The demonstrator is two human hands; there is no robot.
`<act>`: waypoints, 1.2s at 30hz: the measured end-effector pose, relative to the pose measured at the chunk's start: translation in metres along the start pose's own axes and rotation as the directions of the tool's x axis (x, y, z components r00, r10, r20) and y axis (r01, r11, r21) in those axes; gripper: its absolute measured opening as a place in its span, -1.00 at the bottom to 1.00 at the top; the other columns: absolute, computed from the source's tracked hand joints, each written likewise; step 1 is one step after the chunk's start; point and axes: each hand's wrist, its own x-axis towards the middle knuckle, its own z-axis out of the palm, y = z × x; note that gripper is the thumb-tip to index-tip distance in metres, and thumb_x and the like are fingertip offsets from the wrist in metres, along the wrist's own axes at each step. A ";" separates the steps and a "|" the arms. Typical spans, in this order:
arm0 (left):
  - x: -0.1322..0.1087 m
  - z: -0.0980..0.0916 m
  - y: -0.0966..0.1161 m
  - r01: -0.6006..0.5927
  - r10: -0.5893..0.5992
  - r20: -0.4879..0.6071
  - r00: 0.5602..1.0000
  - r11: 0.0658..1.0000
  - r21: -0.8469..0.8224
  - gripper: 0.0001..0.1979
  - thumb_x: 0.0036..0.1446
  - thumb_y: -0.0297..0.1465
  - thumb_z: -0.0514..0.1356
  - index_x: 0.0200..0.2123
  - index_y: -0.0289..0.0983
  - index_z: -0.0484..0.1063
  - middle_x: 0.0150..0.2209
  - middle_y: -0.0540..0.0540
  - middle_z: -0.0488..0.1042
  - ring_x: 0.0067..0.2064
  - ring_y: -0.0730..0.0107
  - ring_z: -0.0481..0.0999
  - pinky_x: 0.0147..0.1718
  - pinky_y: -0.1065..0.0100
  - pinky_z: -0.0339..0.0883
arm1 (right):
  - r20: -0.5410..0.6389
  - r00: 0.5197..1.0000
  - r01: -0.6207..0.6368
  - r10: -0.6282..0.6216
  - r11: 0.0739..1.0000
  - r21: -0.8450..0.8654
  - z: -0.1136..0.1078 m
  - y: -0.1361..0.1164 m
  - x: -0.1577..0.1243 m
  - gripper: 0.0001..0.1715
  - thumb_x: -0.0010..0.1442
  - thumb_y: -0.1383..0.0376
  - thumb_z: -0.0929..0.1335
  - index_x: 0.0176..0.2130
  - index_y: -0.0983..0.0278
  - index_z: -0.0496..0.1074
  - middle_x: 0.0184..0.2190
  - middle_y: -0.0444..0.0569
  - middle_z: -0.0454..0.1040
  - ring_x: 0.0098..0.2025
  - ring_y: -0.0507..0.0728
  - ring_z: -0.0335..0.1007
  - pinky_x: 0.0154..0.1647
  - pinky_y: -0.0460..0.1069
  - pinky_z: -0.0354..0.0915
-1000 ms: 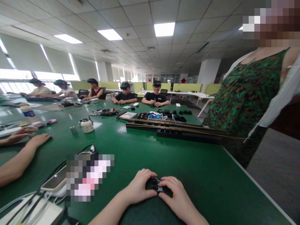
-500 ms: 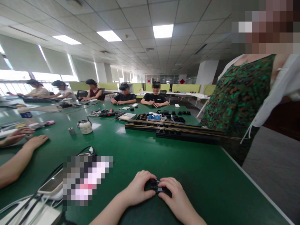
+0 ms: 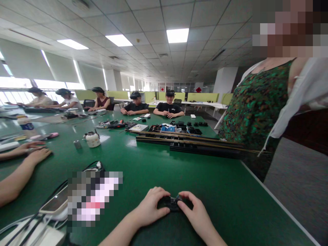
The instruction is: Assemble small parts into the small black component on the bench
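A small black part [image 3: 173, 202] with a few lighter spots lies on the green table [image 3: 143, 172] in front of me; its exact kind is too small to tell. My left hand [image 3: 153, 206] curves round its left side, thumb in front and fingers behind, gripping it. At its right end, my right hand [image 3: 193, 207] pinches with thumb and index finger. A tiny dark piece seems to sit between those fingertips, but I cannot make out whether it is separate from the black part.
Long black rails with thin brass-coloured rods [image 3: 205, 148] lie across the table. Left stand a white kettle-like jar [image 3: 92, 139] and a grey cylinder [image 3: 77, 144]. Phones and cables [image 3: 55, 201] fill the near left, beside another person's arms [image 3: 24, 174]. A person in a green patterned top [image 3: 256, 102] stands right.
My right hand has turned and drawn its fingers to the right end of the black part, uncovering more of it. The left hand keeps its place. The standing person shifted slightly.
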 end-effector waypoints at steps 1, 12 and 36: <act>0.000 0.000 0.000 0.003 -0.003 0.002 1.000 1.000 -0.001 -0.62 -0.02 -0.40 0.25 -0.07 -0.17 0.36 -0.13 -0.07 0.40 -0.08 0.19 0.33 -0.05 0.25 0.17 | -0.010 1.000 0.002 -0.001 1.000 0.028 0.000 0.001 0.001 -0.75 0.02 0.22 0.34 -0.25 0.23 0.44 -0.25 -0.04 0.52 -0.13 0.18 0.40 -0.02 0.05 0.25; -0.002 -0.003 -0.001 -0.006 0.006 0.009 1.000 1.000 -0.006 -0.64 0.04 -0.34 0.23 -0.05 -0.18 0.35 -0.12 -0.09 0.40 -0.07 0.18 0.33 -0.04 0.24 0.17 | -0.108 0.990 -0.042 0.096 0.906 0.421 0.001 0.007 0.008 -0.62 -0.14 0.11 0.46 -0.31 0.26 0.46 -0.33 0.01 0.56 -0.21 0.21 0.46 -0.10 0.08 0.32; -0.003 -0.012 -0.006 -0.006 0.006 0.023 1.000 1.000 0.020 -0.66 0.08 -0.28 0.21 -0.05 -0.18 0.36 -0.14 -0.09 0.42 -0.09 0.18 0.34 -0.06 0.23 0.18 | -0.139 0.947 -0.113 0.288 0.706 0.699 -0.001 0.002 0.014 -0.51 -0.23 0.08 0.51 -0.30 0.25 0.43 -0.33 -0.05 0.54 -0.14 0.19 0.42 0.01 0.08 0.22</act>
